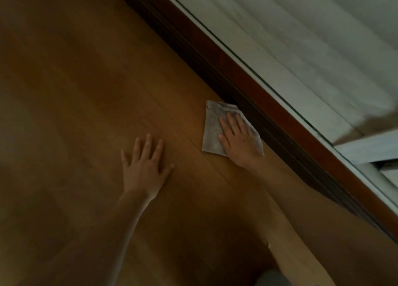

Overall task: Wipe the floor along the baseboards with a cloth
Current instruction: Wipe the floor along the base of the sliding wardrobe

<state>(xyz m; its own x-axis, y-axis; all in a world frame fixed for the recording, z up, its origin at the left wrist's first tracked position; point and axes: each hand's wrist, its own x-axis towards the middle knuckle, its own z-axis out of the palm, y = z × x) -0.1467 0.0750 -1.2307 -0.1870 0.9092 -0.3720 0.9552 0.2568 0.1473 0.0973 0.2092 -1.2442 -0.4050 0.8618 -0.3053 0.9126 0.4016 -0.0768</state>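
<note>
My right hand (239, 138) presses flat, fingers straight, on the grey cloth (212, 130), which lies on the floor (86, 70) touching the dark baseboard (254, 96). My left hand (144, 165) braces flat nearby. I judge the wiping under way; next, slide the cloth along the board.

The rectangular fabric cloth (212, 132) is pale grey with darker smudges, the wooden plank floor (86, 81) warm orange-brown, the wooden baseboard (254, 87) dark reddish-brown.
</note>
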